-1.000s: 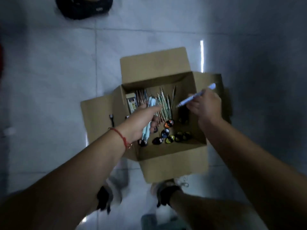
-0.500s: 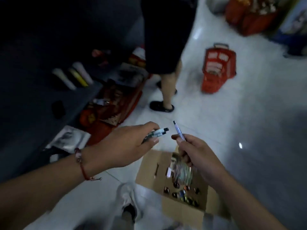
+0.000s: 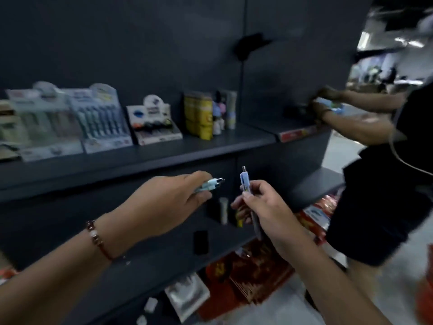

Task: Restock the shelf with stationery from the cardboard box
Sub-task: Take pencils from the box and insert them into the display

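My left hand [image 3: 168, 202] grips a small bundle of pale blue-green pens [image 3: 209, 184], tips pointing right. My right hand [image 3: 262, 207] holds a single light-blue pen [image 3: 245, 181] upright, tip up. Both hands hover in front of the dark grey shelf [image 3: 164, 158], just below its upper board. On that board stand pen display boxes [image 3: 103, 120] at the left and a smaller display box [image 3: 154, 123] in the middle. The cardboard box is out of view.
A yellow pack [image 3: 199, 116] and small bottles stand further right on the shelf. Another person in dark clothes [image 3: 386, 184] stands at the right, hands at the shelf. Red packages [image 3: 246, 275] and a grey packet lie on the floor below. A lower shelf board holds several small items.
My view has swung up from the box on the floor to the shelf. Both hands rose with their pens and now sit level with the shelf front.
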Demonstrator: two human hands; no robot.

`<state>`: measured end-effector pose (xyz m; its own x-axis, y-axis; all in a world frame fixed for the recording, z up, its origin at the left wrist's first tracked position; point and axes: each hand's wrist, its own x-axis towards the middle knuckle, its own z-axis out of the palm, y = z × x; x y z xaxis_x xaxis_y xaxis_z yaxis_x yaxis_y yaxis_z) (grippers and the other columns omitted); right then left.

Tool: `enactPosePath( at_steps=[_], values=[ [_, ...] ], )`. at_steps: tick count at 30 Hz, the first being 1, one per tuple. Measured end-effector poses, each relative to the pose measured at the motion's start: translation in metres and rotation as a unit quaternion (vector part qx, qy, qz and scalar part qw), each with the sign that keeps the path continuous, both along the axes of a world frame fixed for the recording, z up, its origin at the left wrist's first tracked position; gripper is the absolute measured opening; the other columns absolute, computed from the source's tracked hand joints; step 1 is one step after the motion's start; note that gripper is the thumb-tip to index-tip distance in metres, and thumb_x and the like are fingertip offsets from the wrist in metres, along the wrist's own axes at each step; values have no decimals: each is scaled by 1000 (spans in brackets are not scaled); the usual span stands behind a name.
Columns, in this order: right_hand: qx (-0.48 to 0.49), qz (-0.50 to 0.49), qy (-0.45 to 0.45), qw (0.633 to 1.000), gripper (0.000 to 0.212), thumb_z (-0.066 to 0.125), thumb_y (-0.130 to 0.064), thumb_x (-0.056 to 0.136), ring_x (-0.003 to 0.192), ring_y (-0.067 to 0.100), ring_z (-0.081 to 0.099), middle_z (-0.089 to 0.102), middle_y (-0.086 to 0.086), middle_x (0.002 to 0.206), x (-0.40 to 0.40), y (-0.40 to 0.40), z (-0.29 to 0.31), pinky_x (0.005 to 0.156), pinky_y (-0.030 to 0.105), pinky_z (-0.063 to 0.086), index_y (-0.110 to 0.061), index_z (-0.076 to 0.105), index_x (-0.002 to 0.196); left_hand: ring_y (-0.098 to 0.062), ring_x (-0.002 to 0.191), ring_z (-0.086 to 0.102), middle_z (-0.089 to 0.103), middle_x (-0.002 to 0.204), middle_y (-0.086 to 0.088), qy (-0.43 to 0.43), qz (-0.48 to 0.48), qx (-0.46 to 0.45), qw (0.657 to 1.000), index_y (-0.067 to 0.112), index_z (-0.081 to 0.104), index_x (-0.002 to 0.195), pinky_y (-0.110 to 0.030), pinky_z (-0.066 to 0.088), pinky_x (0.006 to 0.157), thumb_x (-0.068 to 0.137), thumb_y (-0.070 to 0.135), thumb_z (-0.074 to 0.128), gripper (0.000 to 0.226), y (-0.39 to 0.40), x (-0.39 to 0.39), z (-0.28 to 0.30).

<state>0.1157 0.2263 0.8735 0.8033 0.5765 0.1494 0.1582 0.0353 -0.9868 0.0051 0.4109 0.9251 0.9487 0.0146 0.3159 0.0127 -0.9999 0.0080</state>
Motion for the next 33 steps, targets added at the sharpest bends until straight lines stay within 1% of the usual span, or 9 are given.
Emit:
enactPosePath(
  at_steps=[4, 10, 14, 17, 22, 25, 27, 30, 33],
  values=[
    [65, 30, -17, 997, 14, 55, -17, 99, 82, 11, 64, 68, 0, 89, 2, 106, 41, 80, 27, 54, -18, 69, 102, -15, 88, 63, 63, 115, 16, -35, 47, 0, 998, 37, 36, 138, -35, 51, 73, 99, 53, 33, 42, 91, -10, 28],
    [88, 84, -55, 991, 13, 61, -23, 95, 87, 7, 65, 70, 0, 89, 31, 217, 73, 82, 22, 51, -22, 72, 103, -13, 103, 64, 61, 130, 15, -64, 102, -6, 993, 33, 40, 144, -26, 51, 76, 100, 48, 39, 47, 185, -20, 28],
    [117, 133, -31, 984, 13, 64, -19, 92, 90, 7, 68, 75, 3, 96, 60, 287, 71, 77, 19, 53, -18, 72, 103, -11, 92, 67, 66, 119, 15, -77, 159, -11, 984, 35, 44, 138, -31, 56, 72, 100, 53, 38, 42, 245, -16, 13],
    [137, 165, 6, 977, 19, 62, -14, 94, 96, 7, 69, 76, -3, 98, 86, 337, 62, 79, 21, 54, -11, 69, 111, -12, 85, 67, 68, 110, 14, -79, 194, 10, 978, 35, 47, 131, -31, 55, 66, 95, 60, 26, 49, 283, -5, 0],
    [154, 184, 57, 969, 17, 60, -11, 95, 94, 11, 71, 76, 2, 98, 130, 409, 62, 77, 24, 57, -9, 67, 111, -17, 76, 66, 69, 101, 9, -67, 248, 33, 966, 34, 46, 133, -32, 51, 58, 93, 62, 16, 58, 321, 12, -14],
    [152, 179, 1, 972, 9, 61, -16, 96, 92, 16, 69, 71, 11, 100, 152, 449, 67, 83, 30, 59, -14, 69, 99, -16, 67, 65, 72, 101, 8, -76, 273, 40, 958, 35, 48, 134, -24, 40, 48, 97, 56, 30, 46, 331, 19, -22],
    [151, 167, -35, 974, 10, 62, -20, 96, 90, 17, 68, 70, 12, 98, 160, 474, 64, 85, 34, 58, -16, 71, 98, -16, 70, 67, 71, 108, 8, -84, 286, 26, 954, 37, 47, 136, -23, 35, 51, 99, 51, 41, 40, 338, 23, -28],
    [136, 142, -78, 977, 24, 64, -27, 94, 96, 9, 68, 73, -1, 100, 166, 508, 56, 90, 33, 56, -15, 69, 114, -18, 88, 68, 66, 123, 11, -75, 309, -9, 948, 40, 42, 141, -25, 41, 61, 99, 55, 36, 45, 354, 31, -30],
    [111, 121, -116, 980, 32, 64, -31, 94, 101, 5, 66, 71, -6, 109, 168, 534, 52, 91, 31, 54, -15, 66, 122, -17, 86, 69, 68, 119, 8, -76, 285, 19, 955, 39, 45, 137, -29, 52, 62, 98, 61, 25, 49, 376, 46, -23]
  ],
)
